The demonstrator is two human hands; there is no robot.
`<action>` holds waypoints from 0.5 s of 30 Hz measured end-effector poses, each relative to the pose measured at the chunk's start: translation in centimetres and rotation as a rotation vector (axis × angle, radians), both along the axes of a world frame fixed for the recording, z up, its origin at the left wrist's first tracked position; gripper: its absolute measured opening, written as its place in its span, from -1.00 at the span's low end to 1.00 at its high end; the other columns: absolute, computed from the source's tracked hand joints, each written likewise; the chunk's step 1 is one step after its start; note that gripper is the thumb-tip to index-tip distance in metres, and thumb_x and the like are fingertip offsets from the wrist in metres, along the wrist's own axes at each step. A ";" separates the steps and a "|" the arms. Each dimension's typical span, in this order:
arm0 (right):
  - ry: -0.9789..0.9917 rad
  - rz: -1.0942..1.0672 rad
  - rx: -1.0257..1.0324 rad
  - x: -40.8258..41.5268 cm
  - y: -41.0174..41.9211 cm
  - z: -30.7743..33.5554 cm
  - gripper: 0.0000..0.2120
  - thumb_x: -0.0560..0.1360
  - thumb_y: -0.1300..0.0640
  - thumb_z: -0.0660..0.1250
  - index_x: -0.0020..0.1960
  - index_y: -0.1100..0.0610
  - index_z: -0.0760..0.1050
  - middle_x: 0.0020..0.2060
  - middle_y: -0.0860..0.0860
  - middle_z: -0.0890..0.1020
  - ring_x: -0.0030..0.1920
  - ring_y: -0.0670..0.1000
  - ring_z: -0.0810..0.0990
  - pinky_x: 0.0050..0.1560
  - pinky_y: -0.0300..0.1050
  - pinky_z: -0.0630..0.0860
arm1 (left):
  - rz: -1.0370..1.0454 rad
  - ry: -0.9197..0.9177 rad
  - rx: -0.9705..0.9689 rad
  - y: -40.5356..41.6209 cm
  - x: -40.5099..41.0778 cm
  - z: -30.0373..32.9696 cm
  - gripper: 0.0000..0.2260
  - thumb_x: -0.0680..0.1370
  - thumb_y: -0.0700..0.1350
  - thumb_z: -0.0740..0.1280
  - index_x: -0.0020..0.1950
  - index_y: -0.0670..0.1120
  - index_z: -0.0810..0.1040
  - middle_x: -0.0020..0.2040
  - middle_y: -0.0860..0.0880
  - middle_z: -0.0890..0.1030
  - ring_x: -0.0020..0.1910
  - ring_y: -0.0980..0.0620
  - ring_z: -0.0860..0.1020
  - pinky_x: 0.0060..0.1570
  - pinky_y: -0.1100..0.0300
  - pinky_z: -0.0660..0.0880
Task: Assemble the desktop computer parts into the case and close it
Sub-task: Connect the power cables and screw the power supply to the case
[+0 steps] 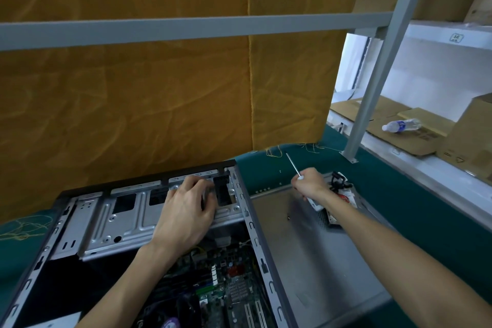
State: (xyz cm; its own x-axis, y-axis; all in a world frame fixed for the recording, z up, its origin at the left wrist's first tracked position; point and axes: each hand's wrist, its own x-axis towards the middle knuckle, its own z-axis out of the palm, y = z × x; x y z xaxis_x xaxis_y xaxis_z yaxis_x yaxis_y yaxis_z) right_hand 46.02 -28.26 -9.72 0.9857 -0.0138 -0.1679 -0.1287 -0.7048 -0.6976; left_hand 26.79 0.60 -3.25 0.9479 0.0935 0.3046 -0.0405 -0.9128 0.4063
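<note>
- From the head camera I see the computer case (247, 224) lying open on its side on the green table (426, 221).
- Inside the case, near the bottom of my view, sits the motherboard (226, 290). It is dark, with small chips, a red part and long slots on it.
- Above the motherboard, at the far end of the case, is the silver drive cage (119, 224). It has holes and a few dark openings in it.
- My left hand (186, 210) is inside the case, on top of the drive cage. Its fingers are spread and bent over the far edge of the cage, next to a dark opening. I cannot tell if they hold a small part there.
- My right hand (310, 182) is outside the case, off to the right. It is curled tight around the white handle of a screwdriver (292, 165). The thin metal shaft points up and away from me.
- Under my right arm lies the gray side panel (306, 261), flat on the table and touching the right wall of the case.
- Near the far corner of the panel, just past my right hand, is a small pile of parts (342, 189) with black, red and white bits. I cannot tell what each one is.
- Behind the table hangs a big yellow cloth (159, 88).
- On the right is a gray shelf (372, 88) holding cardboard boxes (474, 136), and a plastic bottle (402, 125) lies on its side on flat cardboard.
</note>
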 end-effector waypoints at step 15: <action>-0.049 0.034 -0.167 4.2 4.7 -0.5 -0.89 0.56 0.05 0.47 -0.01 0.09 0.66 -0.04 0.05 0.69 -0.03 0.08 0.66 0.02 -0.03 0.59 | -0.002 -0.029 0.009 0.1 0.4 -0.3 -0.81 0.66 -0.02 0.23 0.22 0.02 0.56 0.21 0.07 0.49 0.06 -0.02 0.55 0.21 -0.02 0.38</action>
State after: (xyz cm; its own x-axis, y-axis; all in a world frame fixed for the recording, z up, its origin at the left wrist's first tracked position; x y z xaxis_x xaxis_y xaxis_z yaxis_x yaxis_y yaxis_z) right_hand 50.22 -23.53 -10.27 0.9930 -0.0044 -0.1183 -0.0721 -0.8149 -0.5751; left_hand 27.23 0.71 -3.52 0.9387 0.0887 0.3332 -0.0543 -0.9164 0.3966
